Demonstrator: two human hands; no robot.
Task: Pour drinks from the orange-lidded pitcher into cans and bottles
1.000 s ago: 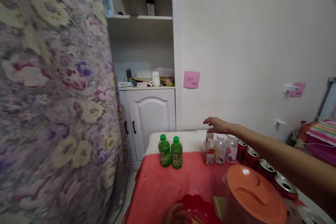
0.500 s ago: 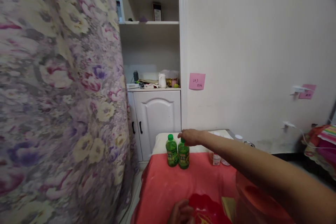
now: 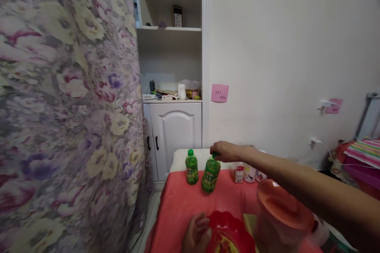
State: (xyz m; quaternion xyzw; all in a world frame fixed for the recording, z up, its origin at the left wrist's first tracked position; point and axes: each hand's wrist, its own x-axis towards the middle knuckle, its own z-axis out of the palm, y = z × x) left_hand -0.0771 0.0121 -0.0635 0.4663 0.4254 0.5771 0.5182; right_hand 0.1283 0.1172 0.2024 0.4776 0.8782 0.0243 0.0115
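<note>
My right hand [image 3: 225,151] reaches in from the right and grips a green drink bottle [image 3: 210,174] by its cap. That bottle tilts, its top leaning right. A second green bottle [image 3: 192,168] stands upright just left of it on the red tablecloth [image 3: 178,209]. My left hand [image 3: 197,232] is low in the view with fingers loosely curled and apart, holding nothing visible. It is beside the left rim of a red scalloped tray [image 3: 228,218] with a yellow pattern inside; whether they touch I cannot tell.
Right of the bottles stand a small red-and-white carton [image 3: 239,173] and patterned containers [image 3: 249,174]. An orange-lidded container [image 3: 282,201] is under my right forearm. A floral curtain [image 3: 74,106] hangs at left, and a white cabinet [image 3: 178,138] stands behind the table.
The right-hand bottle has moved right, away from the other bottle, and now tilts in my right hand's grip. My left hand has come further into view beside the red tray.
</note>
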